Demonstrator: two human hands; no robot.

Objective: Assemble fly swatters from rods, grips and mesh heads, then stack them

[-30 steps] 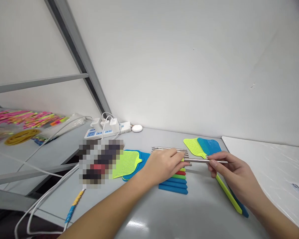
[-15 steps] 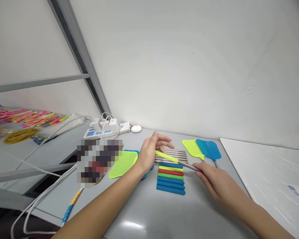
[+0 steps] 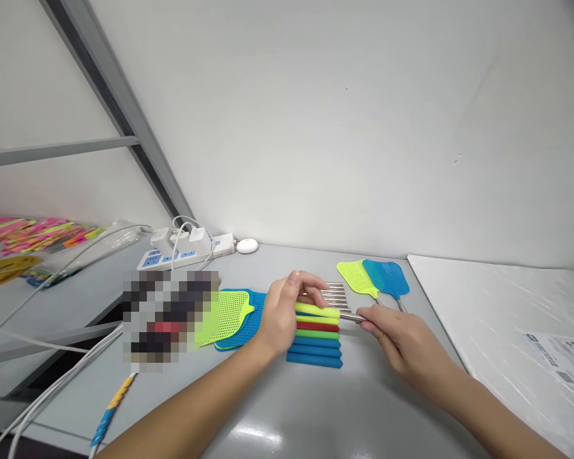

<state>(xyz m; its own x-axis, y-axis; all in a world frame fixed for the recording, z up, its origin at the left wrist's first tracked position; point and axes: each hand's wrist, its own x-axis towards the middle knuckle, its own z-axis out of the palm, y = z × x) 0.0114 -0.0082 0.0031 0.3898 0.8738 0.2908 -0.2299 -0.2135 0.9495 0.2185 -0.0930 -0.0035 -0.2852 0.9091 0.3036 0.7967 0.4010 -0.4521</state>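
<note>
My right hand (image 3: 397, 335) pinches a thin metal rod (image 3: 351, 316) near its middle. A yellow-green handle sleeve (image 3: 323, 311) sits over the rod's left end. The sleeve's far end presses into the palm of my left hand (image 3: 287, 309), whose fingers curl loosely over it. Just below lies a row of loose handle sleeves in blue (image 3: 314, 361), green (image 3: 318, 334), red (image 3: 320, 326) and yellow. Several bare metal rods (image 3: 335, 293) lie behind my left fingers. To the left is a stack of perforated fly swatter heads, yellow-green (image 3: 229, 312) and blue (image 3: 249, 326), partly hidden by my left hand.
Two swatters on rods, yellow-green (image 3: 356, 277) and blue (image 3: 390, 277), lie behind my right hand. A power strip (image 3: 186, 255) with plugs and cables stands at the back left, beside a small white case (image 3: 247, 246). A wrapped white board (image 3: 502, 306) lies at right.
The rod with its sleeve has swung from a slant to nearly level. My left fingers have curled in from a more stretched pose. The view has shifted a little to the right.
</note>
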